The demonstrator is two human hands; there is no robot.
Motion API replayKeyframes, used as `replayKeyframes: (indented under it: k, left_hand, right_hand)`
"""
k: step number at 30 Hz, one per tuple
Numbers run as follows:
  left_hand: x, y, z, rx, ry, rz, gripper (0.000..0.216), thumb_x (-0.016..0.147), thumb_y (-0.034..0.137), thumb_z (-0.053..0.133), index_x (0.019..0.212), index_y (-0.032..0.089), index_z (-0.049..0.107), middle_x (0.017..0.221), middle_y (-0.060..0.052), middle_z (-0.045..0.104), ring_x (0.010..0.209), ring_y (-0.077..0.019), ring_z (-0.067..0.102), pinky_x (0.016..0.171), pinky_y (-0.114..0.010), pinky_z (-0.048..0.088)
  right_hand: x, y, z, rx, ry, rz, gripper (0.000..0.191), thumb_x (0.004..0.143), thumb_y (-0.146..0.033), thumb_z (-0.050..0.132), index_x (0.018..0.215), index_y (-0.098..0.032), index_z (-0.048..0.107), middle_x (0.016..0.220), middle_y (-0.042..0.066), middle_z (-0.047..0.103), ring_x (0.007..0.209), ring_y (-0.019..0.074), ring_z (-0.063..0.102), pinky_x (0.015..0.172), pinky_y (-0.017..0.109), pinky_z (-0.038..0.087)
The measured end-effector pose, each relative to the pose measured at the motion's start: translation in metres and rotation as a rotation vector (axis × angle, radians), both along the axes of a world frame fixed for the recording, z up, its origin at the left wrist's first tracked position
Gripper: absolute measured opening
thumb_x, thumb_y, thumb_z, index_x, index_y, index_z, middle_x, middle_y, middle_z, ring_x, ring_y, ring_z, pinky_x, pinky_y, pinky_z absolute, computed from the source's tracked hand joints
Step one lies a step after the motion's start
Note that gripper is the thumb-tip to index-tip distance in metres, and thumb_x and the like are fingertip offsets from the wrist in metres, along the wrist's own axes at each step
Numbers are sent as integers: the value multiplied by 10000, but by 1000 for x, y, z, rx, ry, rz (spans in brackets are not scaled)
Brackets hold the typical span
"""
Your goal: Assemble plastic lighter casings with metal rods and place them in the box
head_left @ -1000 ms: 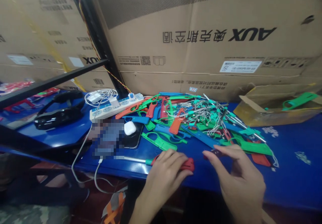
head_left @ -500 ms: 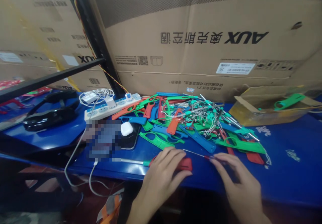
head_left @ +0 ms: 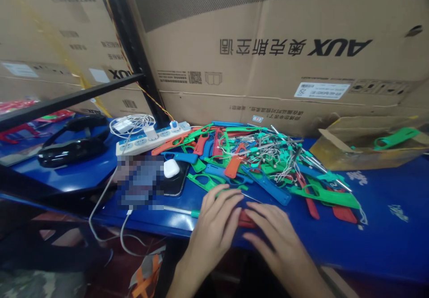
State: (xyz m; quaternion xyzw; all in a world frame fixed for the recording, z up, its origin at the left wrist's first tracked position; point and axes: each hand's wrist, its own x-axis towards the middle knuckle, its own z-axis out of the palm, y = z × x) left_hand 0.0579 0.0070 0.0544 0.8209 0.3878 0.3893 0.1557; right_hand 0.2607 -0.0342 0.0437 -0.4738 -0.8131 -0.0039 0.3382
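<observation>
My left hand (head_left: 216,224) lies over a red plastic piece (head_left: 244,220) at the blue bench's front edge, its fingers curved across the piece and holding it down. A metal shaft with a green collar (head_left: 177,210) sticks out to the left of that hand. My right hand (head_left: 273,233) has come in from the right. Its fingertips meet the red piece beside the left fingers and pinch a thin metal pin (head_left: 250,197) that points up and to the left. Just behind both hands lies a heap of green, blue and red plastic handles and wire parts (head_left: 264,164).
A phone (head_left: 144,179) on a cable, a white earbud case (head_left: 171,168), a power strip (head_left: 152,138) and black headphones (head_left: 72,146) lie at left. An open carton (head_left: 365,148) holding a green piece stands at right. Large AUX boxes (head_left: 284,52) wall the back. A black rack post (head_left: 129,43) rises at left.
My right hand has slid left with the thin pin until its fingers meet the left hand over the red piece. The left hand has stayed on the piece.
</observation>
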Motion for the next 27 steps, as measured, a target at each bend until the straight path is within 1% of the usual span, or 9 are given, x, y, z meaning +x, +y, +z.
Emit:
replayKeyframes:
  k: [4, 7, 10, 13, 16, 18, 21, 24, 27]
  left_hand:
    - [-5, 1, 0, 18, -130, 185, 298, 1047, 107, 470, 1221, 274, 645, 1398, -51, 625, 1395, -258, 415, 1152, -526, 397]
    - [-7, -1, 0, 60, -261, 329, 266, 1040, 108, 477, 1138, 278, 656, 1330, -45, 653, 1340, -260, 463, 1122, -543, 408]
    - [-4, -7, -4, 184, -438, 439, 274, 1018, 68, 469, 1019, 265, 659, 1173, -41, 696, 1272, -274, 528, 1077, -565, 423]
    - [1, -14, -13, 451, -610, 537, 329, 960, -1, 465, 803, 239, 626, 945, -29, 623, 1022, -241, 585, 885, -481, 493]
    - [0, -15, -19, 580, -615, 425, 329, 887, -57, 480, 745, 204, 620, 809, -16, 509, 771, -178, 527, 673, -357, 446]
    - [-3, -14, -17, 477, -542, 296, 324, 879, -69, 462, 766, 185, 627, 776, -17, 519, 732, -168, 524, 642, -334, 416]
    - [-7, -9, -9, 172, -392, 158, 335, 937, -33, 409, 806, 183, 630, 784, -27, 564, 764, -177, 542, 660, -326, 408]
    - [-5, -2, -1, -12, -216, 153, 349, 955, -1, 378, 835, 195, 641, 817, -36, 611, 818, -203, 538, 708, -340, 404]
    - [-4, 7, 2, -142, -103, 135, 347, 919, -6, 374, 875, 199, 650, 814, -39, 612, 838, -226, 532, 738, -353, 408]
  right_hand:
    - [-24, 16, 7, -49, -138, 130, 383, 1018, -259, 592, 1398, -213, 576, 1302, 95, 731, 1168, 278, 698, 1032, 498, 568]
    - [-30, 26, 19, -125, -175, 189, 336, 992, -173, 597, 1326, -198, 625, 1201, 88, 759, 1056, 270, 723, 950, 466, 606]
    - [-23, 27, 33, -259, -99, 252, 288, 998, -181, 583, 1278, -226, 637, 1191, 59, 749, 1064, 230, 715, 930, 393, 607]
    - [-12, 20, 38, -349, 45, 129, 301, 1017, -213, 504, 1299, -250, 603, 1186, 56, 742, 1041, 214, 730, 870, 348, 604]
    - [-4, 12, 29, -422, 235, -80, 361, 1053, -310, 428, 1393, -259, 540, 1045, 43, 754, 889, 201, 741, 762, 315, 590]
    - [0, 8, 22, -460, 393, -114, 352, 1069, -383, 412, 1360, -258, 565, 876, 15, 722, 743, 177, 694, 673, 279, 554]
    - [3, 7, 15, -477, 686, -90, 261, 1053, -441, 471, 1125, -245, 628, 750, -8, 646, 678, 152, 625, 638, 247, 515]
    - [3, 9, 11, -502, 1021, -96, 231, 994, -463, 593, 1069, -245, 580, 775, -19, 620, 637, 130, 583, 620, 247, 513]
    - [1, 10, 8, -600, 1216, -166, 337, 942, -549, 641, 967, -221, 570, 643, -67, 459, 485, 94, 422, 469, 227, 412]
